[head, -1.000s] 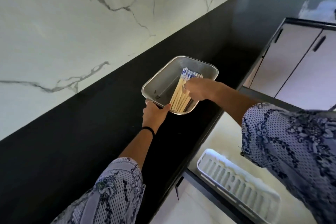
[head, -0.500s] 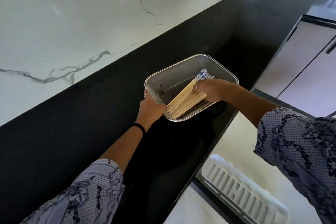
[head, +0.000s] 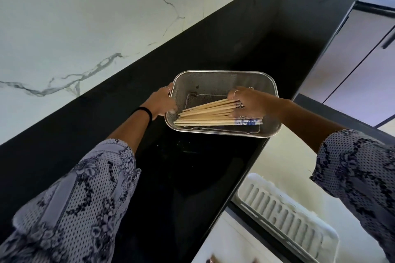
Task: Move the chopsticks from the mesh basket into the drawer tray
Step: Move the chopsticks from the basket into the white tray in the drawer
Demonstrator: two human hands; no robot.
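A steel mesh basket (head: 218,80) sits on the black countertop near its front edge. Inside lies a bundle of several wooden chopsticks (head: 207,113) with blue-and-white patterned ends, pointing left. My left hand (head: 163,101) grips the basket's left rim. My right hand (head: 248,101) reaches into the basket from the right and its fingers curl round the patterned ends of the chopsticks. A few chopsticks lie loose just below the hand. The white slotted drawer tray (head: 284,215) lies in the open drawer at the lower right.
The black countertop (head: 192,177) runs diagonally with a marble wall (head: 85,17) behind it. Grey cabinet doors (head: 363,60) with dark handles stand at the right. The open drawer's pale floor (head: 284,151) shows below the counter edge.
The basket has turned and slid closer to the counter's front edge. The chopsticks now lie nearly level, and my right hand has shifted onto their patterned ends.
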